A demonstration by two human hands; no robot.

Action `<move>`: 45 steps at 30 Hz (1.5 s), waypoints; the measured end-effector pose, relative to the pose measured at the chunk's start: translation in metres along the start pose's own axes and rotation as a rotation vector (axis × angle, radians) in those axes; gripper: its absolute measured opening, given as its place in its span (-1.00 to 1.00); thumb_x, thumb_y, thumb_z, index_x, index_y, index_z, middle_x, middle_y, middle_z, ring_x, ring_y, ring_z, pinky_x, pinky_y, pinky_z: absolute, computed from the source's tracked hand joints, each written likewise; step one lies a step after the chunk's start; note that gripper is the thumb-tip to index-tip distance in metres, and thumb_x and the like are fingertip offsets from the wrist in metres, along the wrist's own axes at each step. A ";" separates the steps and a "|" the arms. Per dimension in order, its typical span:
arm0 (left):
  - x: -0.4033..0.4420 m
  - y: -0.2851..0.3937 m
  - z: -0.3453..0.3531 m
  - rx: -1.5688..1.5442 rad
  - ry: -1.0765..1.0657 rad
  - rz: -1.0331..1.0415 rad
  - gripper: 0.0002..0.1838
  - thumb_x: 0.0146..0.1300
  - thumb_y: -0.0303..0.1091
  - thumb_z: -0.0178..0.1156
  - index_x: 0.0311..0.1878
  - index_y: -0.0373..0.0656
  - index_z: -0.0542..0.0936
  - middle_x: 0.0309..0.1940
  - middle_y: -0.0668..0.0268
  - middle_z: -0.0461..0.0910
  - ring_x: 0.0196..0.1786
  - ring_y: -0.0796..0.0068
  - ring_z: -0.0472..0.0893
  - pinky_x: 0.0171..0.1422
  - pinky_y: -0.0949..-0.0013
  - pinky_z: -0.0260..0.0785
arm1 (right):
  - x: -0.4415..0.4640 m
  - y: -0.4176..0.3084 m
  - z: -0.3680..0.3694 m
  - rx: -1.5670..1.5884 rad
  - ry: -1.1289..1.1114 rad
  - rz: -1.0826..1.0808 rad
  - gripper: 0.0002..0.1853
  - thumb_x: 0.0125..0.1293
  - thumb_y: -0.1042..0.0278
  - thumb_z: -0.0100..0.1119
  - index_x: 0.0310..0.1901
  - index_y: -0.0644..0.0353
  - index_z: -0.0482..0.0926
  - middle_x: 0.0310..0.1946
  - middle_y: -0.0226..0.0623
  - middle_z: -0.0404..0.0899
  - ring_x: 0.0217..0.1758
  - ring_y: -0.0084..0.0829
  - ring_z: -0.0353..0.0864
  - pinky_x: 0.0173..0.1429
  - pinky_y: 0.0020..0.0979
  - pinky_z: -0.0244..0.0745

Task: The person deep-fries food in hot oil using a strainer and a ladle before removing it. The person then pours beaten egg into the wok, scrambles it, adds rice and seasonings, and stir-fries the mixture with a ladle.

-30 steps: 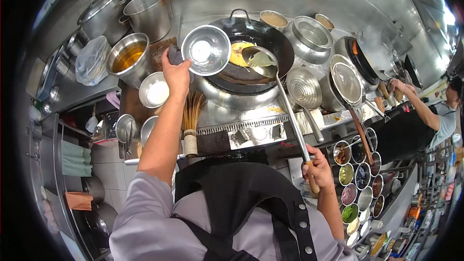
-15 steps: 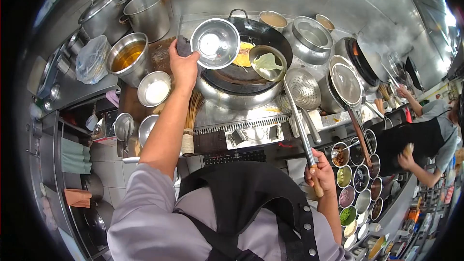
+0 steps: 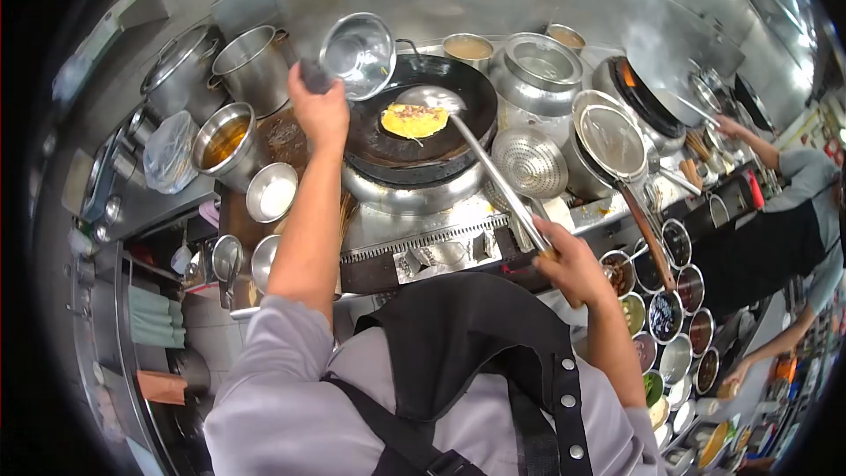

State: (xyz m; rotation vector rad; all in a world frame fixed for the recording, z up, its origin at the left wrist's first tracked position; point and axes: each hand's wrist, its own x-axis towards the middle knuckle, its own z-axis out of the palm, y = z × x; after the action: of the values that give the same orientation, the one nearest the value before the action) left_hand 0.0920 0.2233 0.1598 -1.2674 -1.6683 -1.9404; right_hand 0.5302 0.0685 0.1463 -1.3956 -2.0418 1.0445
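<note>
While gripping a metal bowl (image 3: 359, 55) by its left edge beside the far left rim of the wok (image 3: 474, 119), holds a long ladle (image 3: 495, 167) to the near right of the wok. Clamps the left hand (image 3: 319, 106) on the bowl, with a dark cloth (image 3: 314, 77) bunched between hand and metal. Tilts the bowl enough to show its shiny inside, with a small bit of food clinging to it. Wraps the right hand (image 3: 566, 262) around the wooden end of the ladle handle, nearer the body than the wok. Spaces the two hands well apart, on either side of the wok. Dips the scoop of the ladle inside the wok, just behind a piece of yellow egg (image 3: 414, 122) lying near the wok's middle and topped with reddish bits. Cannot tell from this angle whether scoop and egg touch. Has, left of the wok, a pot of amber liquid (image 3: 249, 163), a plastic bag (image 3: 174, 156) and a small bowl with white contents (image 3: 256, 203). Has, right of the wok, a perforated strainer (image 3: 529, 163), then a mesh strainer (image 3: 611, 143), with food cups (image 3: 677, 357) farther out toward the near right. Shares the kitchen with a co-worker (image 3: 767, 251), well right of the wok, stretching a hand (image 3: 728, 128) toward a second wok (image 3: 608, 78).
</note>
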 end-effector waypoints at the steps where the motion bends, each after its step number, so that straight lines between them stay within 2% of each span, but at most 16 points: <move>1: -0.008 0.001 -0.003 -0.167 0.070 -0.306 -0.14 0.00 -0.56 0.46 0.43 -0.27 0.33 0.25 0.05 0.53 0.22 0.18 0.57 0.33 0.23 0.41 | 0.010 -0.012 0.002 -0.124 -0.033 0.021 -0.37 0.24 0.41 0.27 0.39 0.11 0.44 -0.49 -0.13 0.62 -0.42 -0.17 0.66 -0.19 -0.18 0.55; 6: -0.041 0.021 -0.029 -0.622 -0.104 -0.662 0.07 -0.04 -0.68 0.47 0.55 -0.39 0.10 0.45 0.02 0.30 0.37 0.19 0.42 0.46 0.22 0.29 | 0.046 -0.011 0.023 -0.248 -0.067 -0.006 -0.40 0.28 0.35 0.23 0.39 0.10 0.44 -0.23 -0.03 0.74 -0.17 -0.20 0.76 -0.04 -0.19 0.62; 9: -0.065 0.057 -0.063 -0.638 -0.422 -1.067 -0.61 0.27 -0.40 0.34 0.10 -0.43 0.66 0.01 0.16 0.70 -0.03 0.37 0.69 0.05 0.24 0.57 | 0.014 0.017 0.035 -0.085 0.210 -0.171 -0.39 0.48 0.15 0.21 0.50 0.06 0.34 -0.11 -0.14 0.73 -0.10 -0.33 0.72 0.01 -0.28 0.64; 11: -0.102 0.030 -0.078 -0.680 -0.627 -0.716 -0.54 0.27 -0.34 0.35 0.16 -0.46 0.63 0.02 0.12 0.69 -0.05 0.26 0.70 0.10 0.24 0.59 | -0.042 0.029 0.036 0.332 0.281 0.082 -0.40 0.53 0.07 0.19 0.47 0.15 0.36 -0.15 -0.29 0.67 -0.20 -0.54 0.62 -0.10 -0.36 0.62; 13: -0.128 0.066 -0.084 -0.690 -0.661 -0.848 -0.51 0.28 -0.39 0.32 0.25 -0.39 0.57 0.13 0.08 0.63 0.04 0.20 0.66 0.17 0.15 0.54 | -0.098 0.079 0.070 0.653 0.490 0.258 -0.46 0.51 0.07 0.20 0.36 0.21 0.44 -0.23 -0.31 0.65 -0.23 -0.53 0.61 -0.17 -0.35 0.60; 15: -0.173 0.119 -0.107 -0.829 -0.807 -0.679 -0.48 0.28 -0.38 0.31 0.29 -0.36 0.52 0.19 0.08 0.58 0.10 0.18 0.63 0.18 0.13 0.52 | -0.179 0.116 0.119 0.343 0.671 0.477 -0.50 0.43 0.06 0.25 0.23 0.25 0.51 -0.19 -0.17 0.69 -0.19 -0.28 0.71 -0.09 -0.22 0.63; 17: -0.207 0.142 -0.123 -0.707 -1.023 -0.855 -0.46 0.28 -0.34 0.32 0.28 -0.37 0.49 0.20 0.08 0.56 0.12 0.18 0.62 0.16 0.12 0.52 | -0.264 0.136 0.186 -0.018 0.549 0.765 -0.54 0.29 0.04 0.25 -0.01 0.32 0.61 -0.08 0.15 0.69 0.05 0.09 0.69 0.12 -0.03 0.57; 21: -0.283 0.156 -0.123 -0.633 -1.535 -1.047 -0.63 0.29 -0.28 0.31 0.05 -0.35 0.59 -0.08 0.17 0.67 0.00 0.33 0.67 0.08 0.22 0.54 | -0.423 0.136 0.303 0.087 0.359 0.927 -0.57 0.22 0.07 0.30 0.01 0.21 0.68 -0.01 0.04 0.71 0.11 0.05 0.69 0.20 -0.07 0.58; 24: -0.345 0.203 -0.125 -0.826 -1.699 -1.049 -0.55 0.27 -0.43 0.24 0.21 -0.39 0.50 0.02 0.10 0.63 -0.02 0.25 0.68 0.12 0.23 0.56 | -0.517 0.097 0.300 0.189 0.806 1.100 -0.52 0.21 0.07 0.35 0.08 0.19 0.66 0.05 0.00 0.70 0.14 0.02 0.67 0.22 -0.06 0.56; 28: -0.426 0.258 -0.125 -0.757 -1.999 -1.163 -0.68 0.29 -0.45 0.21 0.06 -0.40 0.60 -0.10 0.16 0.70 -0.06 0.29 0.72 0.09 0.23 0.57 | -0.671 0.083 0.228 0.028 1.507 1.286 -0.50 0.27 0.20 0.32 0.21 0.21 0.55 -0.33 -0.02 0.71 -0.24 -0.04 0.73 -0.09 -0.11 0.62; 30: -0.472 0.303 -0.138 -0.751 -2.102 -1.160 -0.68 0.29 -0.44 0.21 0.07 -0.39 0.60 -0.10 0.16 0.70 -0.07 0.28 0.72 0.09 0.23 0.58 | -0.761 0.114 0.209 -0.146 1.702 1.372 -0.37 0.26 0.29 0.31 0.37 0.19 0.42 -0.28 0.01 0.71 -0.21 0.03 0.72 -0.05 -0.05 0.59; 35: -0.579 0.434 -0.183 -0.494 -2.526 -1.156 -0.73 0.32 -0.38 0.21 0.03 -0.30 0.57 -0.17 0.19 0.71 -0.17 0.24 0.73 -0.08 0.23 0.61 | -0.890 0.152 0.169 -0.230 1.653 1.571 -0.29 0.26 0.32 0.31 0.46 0.11 0.32 -0.08 0.03 0.70 0.00 0.03 0.68 0.09 -0.06 0.54; 39: -0.671 0.518 -0.216 -0.394 -2.676 -1.196 -0.76 0.33 -0.41 0.19 0.02 -0.27 0.56 -0.21 0.22 0.70 -0.21 0.23 0.72 -0.11 0.21 0.62 | -0.925 0.159 0.182 -0.195 1.608 1.433 -0.61 0.24 0.31 0.31 0.10 0.19 0.62 -0.05 0.13 0.66 0.06 0.12 0.63 0.15 -0.01 0.53; 41: -0.714 0.561 -0.242 -0.382 -2.639 -1.133 -0.83 0.30 -0.39 0.23 -0.09 -0.18 0.54 -0.33 0.27 0.68 -0.44 0.35 0.67 -0.43 0.34 0.55 | -0.920 0.135 0.193 -0.098 1.613 1.403 -0.73 0.22 0.33 0.34 -0.08 0.22 0.65 -0.12 0.07 0.67 -0.01 0.08 0.65 0.08 0.00 0.54; 42: -0.739 0.573 -0.239 -0.368 -2.726 -1.156 -0.70 0.28 -0.48 0.21 0.08 -0.24 0.54 -0.15 0.22 0.68 -0.17 0.21 0.72 -0.02 0.15 0.64 | -0.920 0.127 0.205 -0.063 1.563 1.390 -0.73 0.21 0.33 0.35 -0.08 0.20 0.66 -0.14 0.05 0.67 -0.04 0.06 0.65 0.05 0.00 0.54; 45: -0.809 0.622 -0.261 -0.501 -2.725 -1.020 -0.55 0.24 -0.55 0.24 0.20 -0.11 0.46 -0.05 0.21 0.61 -0.13 0.18 0.69 0.00 0.01 0.64 | -0.921 0.100 0.254 -0.080 1.524 1.314 -0.75 0.19 0.33 0.37 -0.09 0.15 0.68 -0.15 0.00 0.67 -0.07 0.04 0.66 0.01 -0.01 0.55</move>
State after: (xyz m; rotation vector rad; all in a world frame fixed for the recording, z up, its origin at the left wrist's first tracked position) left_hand 0.8801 -0.4489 -0.0315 1.0307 0.4741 -0.4114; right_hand 0.7593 -0.8452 -0.0435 -2.3851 0.0396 -0.0553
